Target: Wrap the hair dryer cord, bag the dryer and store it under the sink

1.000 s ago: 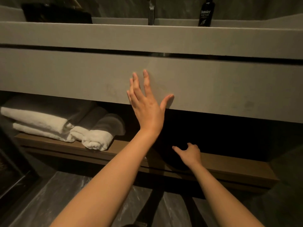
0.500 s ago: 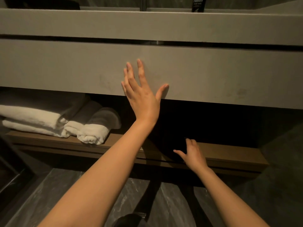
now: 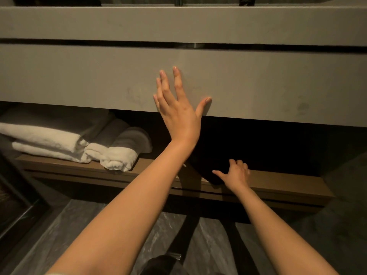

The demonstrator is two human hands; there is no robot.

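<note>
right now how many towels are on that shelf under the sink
4 that I can tell: two folded towels stacked at the shelf's left end, upper towel on lower towel, then two rolled beside them, inner roll and outer roll. More may hide in the dark behind.

Shelf: a brown wooden shelf [image 3: 59, 165] running under the grey vanity front.
Towels: folded white towels [image 3: 43, 141] lie on the shelf at its left end; rolled white towels [image 3: 119, 157] lie just right of them, touching.
Bag: a black bag [image 3: 206, 169] sits on the shelf right of the rolled towels, apart from them, its far side lost in shadow.
Floor: grey marbled floor [image 3: 75, 225] below the shelf.
</note>
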